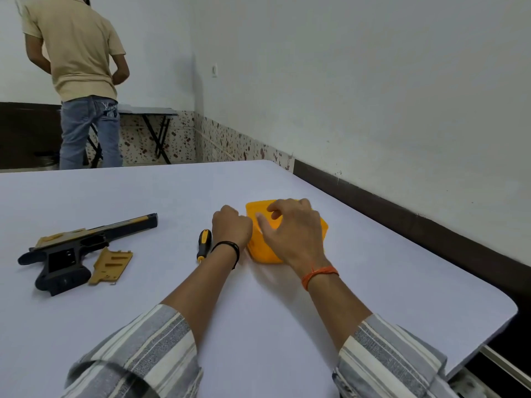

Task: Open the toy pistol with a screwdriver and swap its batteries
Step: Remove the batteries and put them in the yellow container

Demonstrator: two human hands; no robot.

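Reaching into a yellow container (260, 251) on the counter (373, 254).
Left hand (231, 228) clenched beside it, contents unclear; right hand (290, 234) fingers curl over it; opened toy pistol (71, 251) lies apart.

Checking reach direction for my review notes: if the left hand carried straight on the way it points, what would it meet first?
The left hand points away and slightly right, so it would likely meet the yellow container first; it may already touch its near-left side, though depth is unclear.

left hand (232, 226): fingers curled into a fist, knuckles up, forearm stretched forward
right hand (290, 228): palm down, fingers bent and spread, thumb pointing left
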